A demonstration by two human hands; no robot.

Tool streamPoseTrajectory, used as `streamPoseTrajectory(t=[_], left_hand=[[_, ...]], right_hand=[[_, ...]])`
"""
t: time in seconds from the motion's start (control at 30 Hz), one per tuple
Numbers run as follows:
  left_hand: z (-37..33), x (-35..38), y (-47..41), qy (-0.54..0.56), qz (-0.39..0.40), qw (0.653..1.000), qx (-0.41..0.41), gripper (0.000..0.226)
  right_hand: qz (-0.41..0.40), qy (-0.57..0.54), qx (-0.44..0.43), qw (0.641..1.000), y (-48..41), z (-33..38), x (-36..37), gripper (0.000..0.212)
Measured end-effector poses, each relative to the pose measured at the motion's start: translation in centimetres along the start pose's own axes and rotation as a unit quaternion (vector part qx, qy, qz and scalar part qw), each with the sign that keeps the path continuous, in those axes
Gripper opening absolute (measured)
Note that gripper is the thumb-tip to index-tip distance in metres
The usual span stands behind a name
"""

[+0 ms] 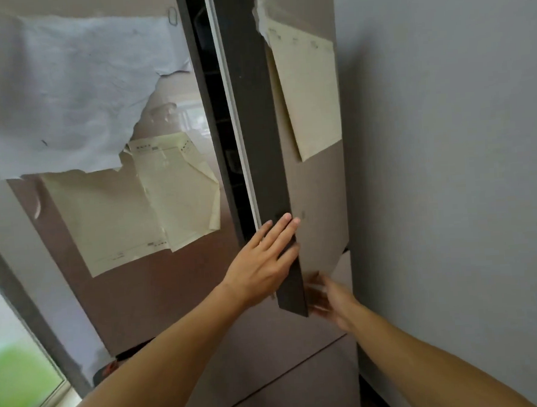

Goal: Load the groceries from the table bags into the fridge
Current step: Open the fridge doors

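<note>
Grey wall [447, 161] | left hand [261, 263] fingers flat on fridge door [257, 141] edge | right hand [329, 300] blurred, fingers unclear

Soft daylight came from the window [16, 360] at lower left. The glossy fridge door [168, 121] showed glare. The right hand [329, 300] was motion-blurred, and edges curved.

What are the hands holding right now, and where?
No groceries. The left hand lies flat, fingers straight, on the dark edge of the right fridge door, low down. The right hand is blurred beside that edge; grip unclear.
</note>
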State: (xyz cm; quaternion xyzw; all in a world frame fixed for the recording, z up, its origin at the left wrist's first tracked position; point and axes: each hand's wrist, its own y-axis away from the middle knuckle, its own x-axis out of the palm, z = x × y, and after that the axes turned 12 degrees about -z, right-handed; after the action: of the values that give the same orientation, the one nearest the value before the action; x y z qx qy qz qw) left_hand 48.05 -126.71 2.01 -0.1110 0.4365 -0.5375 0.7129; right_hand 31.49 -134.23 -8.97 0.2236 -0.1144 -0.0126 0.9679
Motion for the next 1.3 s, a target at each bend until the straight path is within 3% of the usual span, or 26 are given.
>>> streamPoseTrajectory(t=[0.1, 0.17, 0.27, 0.33, 0.37, 0.43, 0.5, 0.57, 0.63, 0.8, 0.9, 1.1, 1.2, 1.3], left_hand=[[-2.1, -2.3, 0.4, 0.047, 0.008, 0.996, -0.08, 0.04], [-2.5, -3.9, 0.1, 0.072, -0.004, 0.982, -0.172, 0.039], [-2.6, -5.9, -1.4, 0.108, -0.038, 0.94, -0.321, 0.035], [-2.5, -6.3, -2.9, 0.129, -0.047, 0.921, -0.365, 0.038], [-2.5, -6.3, -3.9, 0.141, -0.044, 0.914, -0.379, 0.041], [-2.4, -6.2, -6.3, 0.175, -0.034, 0.89, -0.42, 0.048], [-2.2, -6.3, -8.8, 0.193, -0.045, 0.862, -0.466, 0.052], [-1.4, -6.4, -10.9, 0.171, -0.071, 0.854, -0.487, 0.052], [-0.1, -6.4, -12.5, 0.151, -0.073, 0.856, -0.489, 0.053], [1.7, -4.8, -14.9, 0.108, 0.027, 0.886, -0.449, 0.049], [1.0, -3.8, -15.7, 0.069, -0.012, 0.912, -0.405, 0.035], [-2.6, -2.8, -20.2, 0.054, -0.063, 0.938, -0.336, 0.022], [-4.6, -2.1, -23.2, 0.106, -0.083, 0.935, -0.327, 0.022], [-5.3, -1.3, -25.4, 0.131, -0.073, 0.94, -0.306, 0.028]], right_hand=[[-0.001, 0.043, -0.037, 0.998, 2.6, 0.0, -3.1, 0.045], [-0.05, 0.103, -0.095, 0.989, 4.0, 0.3, -5.3, 0.059], [-0.145, 0.249, -0.279, 0.916, 6.7, 0.9, -8.4, 0.046], [-0.165, 0.318, -0.436, 0.825, 9.1, 1.7, -9.8, 0.033], [-0.165, 0.349, -0.518, 0.764, 10.1, 2.3, -10.3, 0.03], [-0.138, 0.412, -0.651, 0.622, 11.5, 3.8, -10.8, 0.027], [-0.104, 0.489, -0.725, 0.474, 11.6, 5.0, -11.0, 0.028], [-0.08, 0.547, -0.734, 0.394, 11.4, 6.0, -11.1, 0.033], [-0.069, 0.572, -0.737, 0.353, 11.1, 7.1, -11.1, 0.04], [-0.05, 0.581, -0.769, 0.263, 8.6, 10.5, -12.4, 0.044], [-0.073, 0.541, -0.81, 0.216, 5.5, 11.2, -14.7, 0.033], [-0.09, 0.465, -0.847, 0.241, 1.3, 13.3, -18.1, 0.036], [-0.074, 0.488, -0.84, 0.226, -0.9, 14.9, -19.6, 0.05], [-0.084, 0.511, -0.829, 0.209, -3.5, 16.7, -22.2, 0.048]])
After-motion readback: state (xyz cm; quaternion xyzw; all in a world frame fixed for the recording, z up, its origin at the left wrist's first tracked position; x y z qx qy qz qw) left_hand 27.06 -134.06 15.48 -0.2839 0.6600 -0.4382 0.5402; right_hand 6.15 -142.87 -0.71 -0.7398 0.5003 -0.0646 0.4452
